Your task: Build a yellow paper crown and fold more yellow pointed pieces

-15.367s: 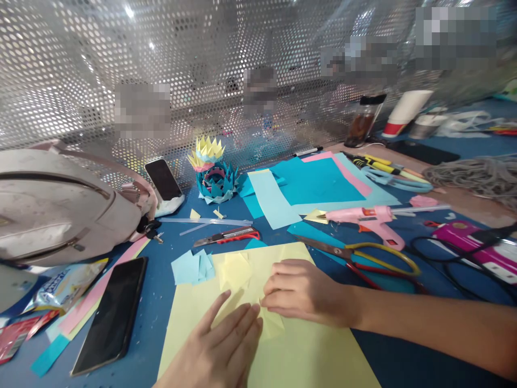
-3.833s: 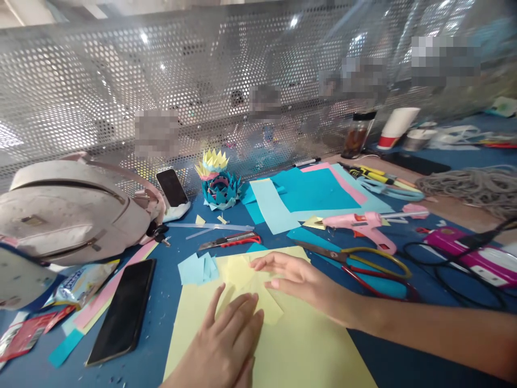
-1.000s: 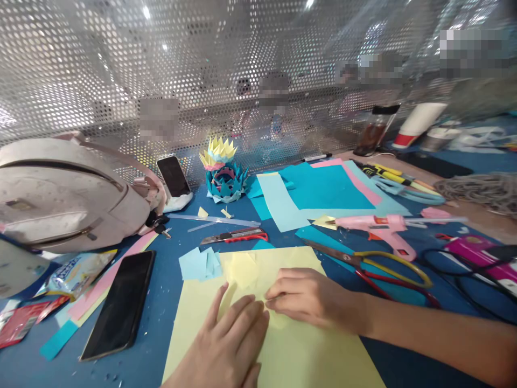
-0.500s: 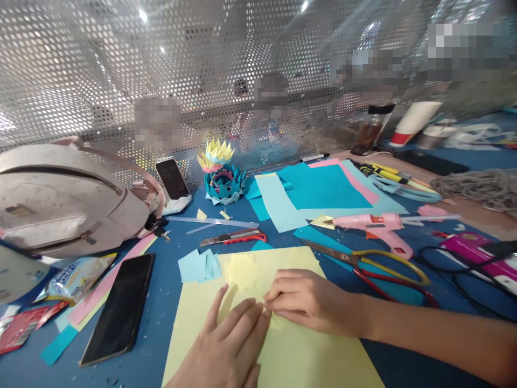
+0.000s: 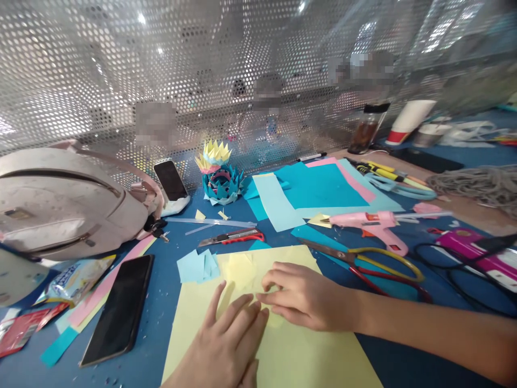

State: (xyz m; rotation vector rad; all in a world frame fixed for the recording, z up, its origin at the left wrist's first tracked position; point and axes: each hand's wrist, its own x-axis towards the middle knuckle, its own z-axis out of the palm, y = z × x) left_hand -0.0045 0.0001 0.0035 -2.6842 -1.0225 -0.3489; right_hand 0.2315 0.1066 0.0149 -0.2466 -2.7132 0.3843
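Observation:
My left hand (image 5: 226, 337) lies on a large yellow sheet of paper (image 5: 315, 358), fingers stretched out and its fingertips pressing at the middle of the sheet. Against those fingertips, my right hand (image 5: 302, 296) curls its fingers around a small piece of yellow paper (image 5: 277, 321), mostly hidden beneath both hands. Behind them, small yellow paper squares (image 5: 240, 269) rest on the sheet. A stack of light blue paper squares (image 5: 197, 266) overlaps its upper left corner.
Scissors (image 5: 363, 261), a pink glue gun (image 5: 374, 221) and a utility knife (image 5: 232, 237) surround the sheet. Farther back stand a folded paper flower (image 5: 222, 180) and blue sheets (image 5: 323, 186). A phone (image 5: 119, 310) and a backpack (image 5: 68, 205) occupy the left side.
My right hand has shifted slightly left, its index finger now raised and more bent. My left hand stays nearly in place on the sheet. The view has turned slightly.

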